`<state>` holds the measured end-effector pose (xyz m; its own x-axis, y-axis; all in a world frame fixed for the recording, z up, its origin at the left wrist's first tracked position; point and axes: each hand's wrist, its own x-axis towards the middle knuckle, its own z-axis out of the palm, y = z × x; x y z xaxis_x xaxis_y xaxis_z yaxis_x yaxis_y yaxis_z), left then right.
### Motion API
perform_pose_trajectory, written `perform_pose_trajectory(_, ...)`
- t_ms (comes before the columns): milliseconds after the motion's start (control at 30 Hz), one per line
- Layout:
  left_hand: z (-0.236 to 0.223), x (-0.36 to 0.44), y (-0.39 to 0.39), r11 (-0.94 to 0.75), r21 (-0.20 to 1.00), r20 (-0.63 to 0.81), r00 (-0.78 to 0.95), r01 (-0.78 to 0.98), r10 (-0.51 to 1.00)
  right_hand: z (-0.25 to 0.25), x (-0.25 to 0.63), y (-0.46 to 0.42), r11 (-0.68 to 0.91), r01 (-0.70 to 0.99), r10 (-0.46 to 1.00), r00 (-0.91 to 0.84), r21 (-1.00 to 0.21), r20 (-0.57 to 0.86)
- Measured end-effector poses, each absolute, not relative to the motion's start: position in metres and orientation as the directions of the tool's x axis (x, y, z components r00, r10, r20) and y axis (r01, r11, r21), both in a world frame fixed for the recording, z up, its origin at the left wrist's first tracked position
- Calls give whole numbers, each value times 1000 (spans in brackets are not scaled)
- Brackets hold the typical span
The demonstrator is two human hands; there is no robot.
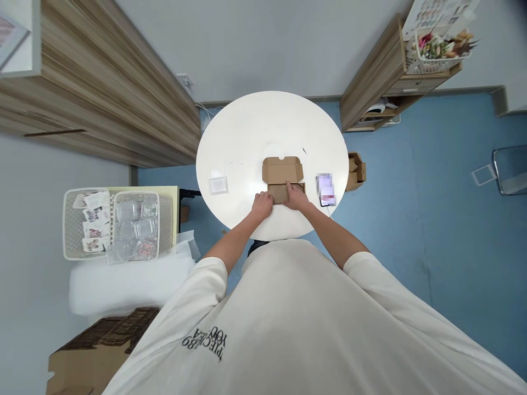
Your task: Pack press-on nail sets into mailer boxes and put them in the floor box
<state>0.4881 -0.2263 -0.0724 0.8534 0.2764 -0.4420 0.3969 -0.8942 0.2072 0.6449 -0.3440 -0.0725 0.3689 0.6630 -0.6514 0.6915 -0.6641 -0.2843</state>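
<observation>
A small brown cardboard box [282, 173] lies on the white round table [239, 131] in front of me. Its lid is raised and folded back away from my body, with the side flaps showing. My left hand [262, 205] is closed on the box's left front corner, its fingers curled against the wall. At the right side, my right hand [295, 197] grips the box, with a finger reaching across the opening toward the lid's fold. The box's inside looks like bare cardboard, though my right hand covers part of it.
On the table, a phone [325, 190] with a cable lies right, a small clear case [218, 185] left. White baskets [165, 225] of cards and clear packets stand at far left above a white wrap roll [123, 285]. An open carton [354, 171] sits on the floor right.
</observation>
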Motion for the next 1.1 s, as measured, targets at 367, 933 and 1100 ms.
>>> perform_pose_trajectory(367, -62, 503, -220, -870, 281, -386, 878, 406, 285, -71, 644, -346, -655, 695, 680, 372, -296, -632)
perform_pose_trajectory(933, -66, 511, -221, -905, 177, -444, 852, 387, 277, -51, 646, -418, -726, 659, 669, 612, -196, -421)
perform_pose_trajectory(1100, -66, 513, -221, -915, 136, -466, 840, 379, 278, -64, 658, -403, -736, 634, 668, 628, -236, -398)
